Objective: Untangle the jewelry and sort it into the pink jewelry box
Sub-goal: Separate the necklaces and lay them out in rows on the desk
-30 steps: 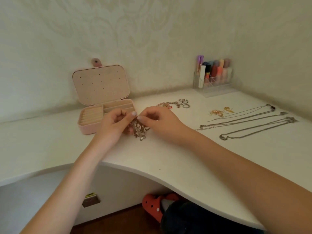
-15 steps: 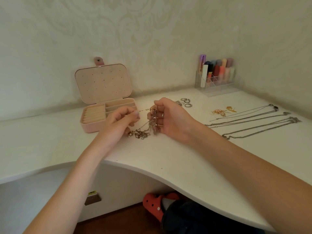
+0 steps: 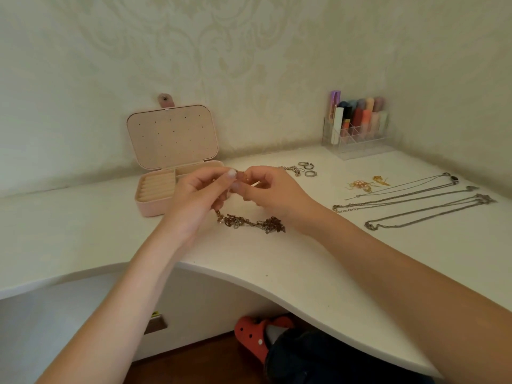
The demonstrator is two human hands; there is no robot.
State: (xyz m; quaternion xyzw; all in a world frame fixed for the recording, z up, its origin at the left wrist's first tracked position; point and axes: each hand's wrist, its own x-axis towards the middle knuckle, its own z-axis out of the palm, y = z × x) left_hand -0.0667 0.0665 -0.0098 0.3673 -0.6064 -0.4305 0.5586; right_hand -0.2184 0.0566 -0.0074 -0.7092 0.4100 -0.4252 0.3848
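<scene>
Jewelry first, as a whole: we count it spread over the white desk [image 3: 277, 261], the largest surface in view, its curved front edge running below our forearms. Next in size, the pink jewelry box [image 3: 177, 173] stands open at the back left of the desk, lid upright and dotted with small holes, ring rolls and a small compartment showing in the base. A clear organizer [image 3: 357, 134] of cosmetic tubes sits in the far right corner, against the wall.

Three silver necklaces [image 3: 421, 206] lie stretched out in near-parallel lines at the right, well apart from the box. The tangled chain [image 3: 250, 223] — brownish, knotted in clumps — rests on the desk between and just below our hands, one end rising up to the fingers.

Our left hand [image 3: 199, 198] is curled, thumb and fingers pinching the upper part of the tangle. Our right hand [image 3: 274, 192] meets it, fingertips pinching the same piece just beside the left thumb; the exact link held is too small to make out.

Smaller items: gold earrings [image 3: 363, 185] lie left of the necklaces' upper ends, and a few silver rings [image 3: 307, 169] sit behind the right hand — beside a short chain partly hidden by it.

Under the desk, a red clog [image 3: 255, 336].
</scene>
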